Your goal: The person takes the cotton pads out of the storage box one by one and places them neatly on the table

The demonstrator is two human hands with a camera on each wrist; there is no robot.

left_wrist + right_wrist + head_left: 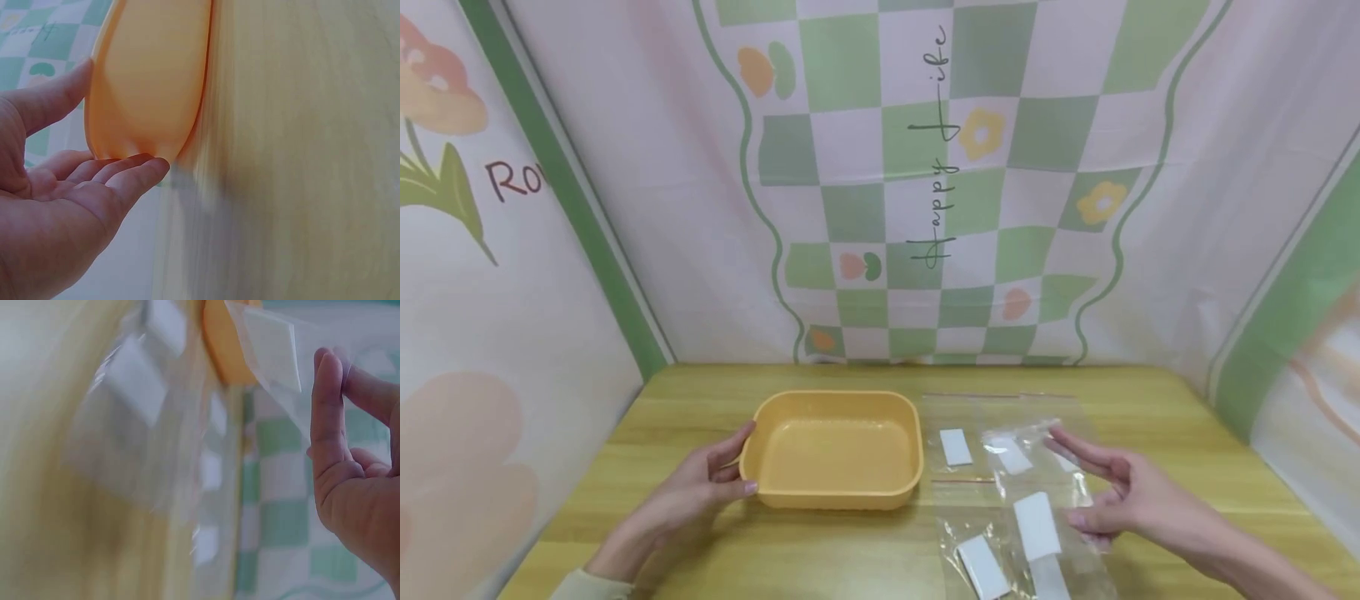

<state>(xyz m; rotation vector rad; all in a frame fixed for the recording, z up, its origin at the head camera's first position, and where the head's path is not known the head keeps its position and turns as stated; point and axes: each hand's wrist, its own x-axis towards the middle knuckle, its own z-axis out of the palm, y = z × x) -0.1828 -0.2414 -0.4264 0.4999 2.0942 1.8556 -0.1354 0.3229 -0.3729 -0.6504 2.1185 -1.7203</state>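
A shallow yellow-orange plastic tray (835,454) stands on the wooden table. At its left end my left hand (703,479) holds it, thumb and fingers spread around the rounded end; the left wrist view shows the fingertips against the tray wall (147,81). To the right, my right hand (1123,492) pinches the edge of a clear plastic bag with a white label (273,349) between thumb and fingers, raised above the table. Below and beside it lie several clear zip bags (958,417) with white labels or cards; whether anything else is inside cannot be told.
The wooden table (685,400) reaches back to a fabric wall (910,208) with green checks and flowers. Printed cloth sides (587,275) stand to the left and right. The loose bags overlap near the table's front right.
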